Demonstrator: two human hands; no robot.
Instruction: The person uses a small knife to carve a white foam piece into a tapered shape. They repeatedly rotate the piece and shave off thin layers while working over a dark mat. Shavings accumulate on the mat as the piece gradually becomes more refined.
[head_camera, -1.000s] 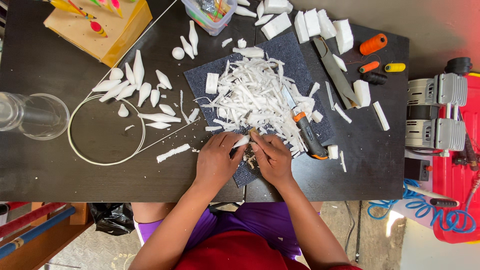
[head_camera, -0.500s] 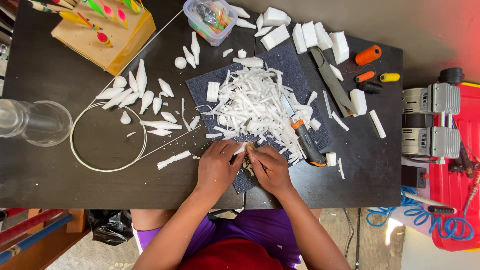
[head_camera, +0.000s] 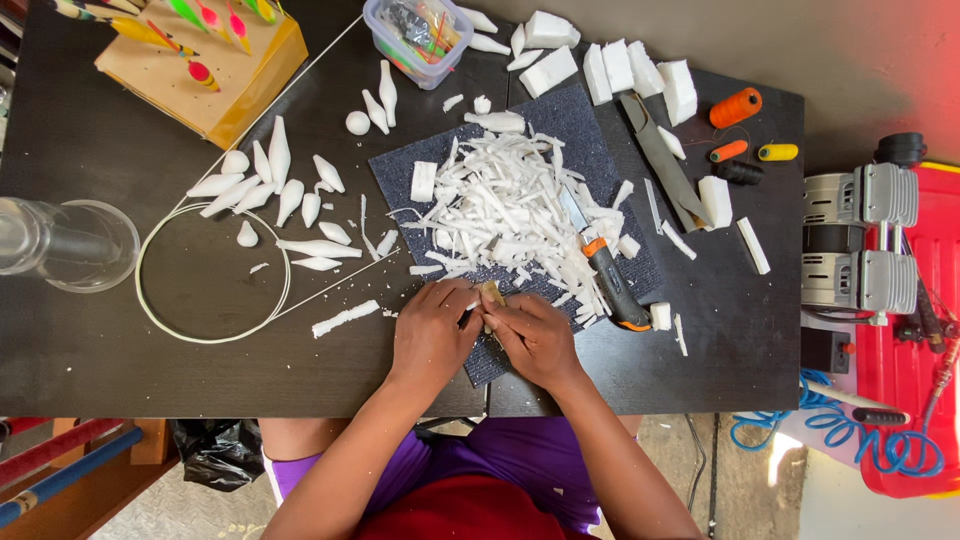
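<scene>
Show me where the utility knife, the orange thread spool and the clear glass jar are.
utility knife (head_camera: 612, 283), head view, on its black and orange handle.
orange thread spool (head_camera: 736, 107), head view, middle of the wound thread.
clear glass jar (head_camera: 70, 245), head view, on its side wall.

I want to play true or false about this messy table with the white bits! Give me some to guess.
1. Both hands, left hand and right hand, meet at a small tan piece. True.
2. The utility knife is in the right hand. False: it lies on the dark mat.
3. White shavings are piled on the mat. True.
4. The orange thread spool sits inside the wire ring. False: it stands at the table's far right.
</scene>
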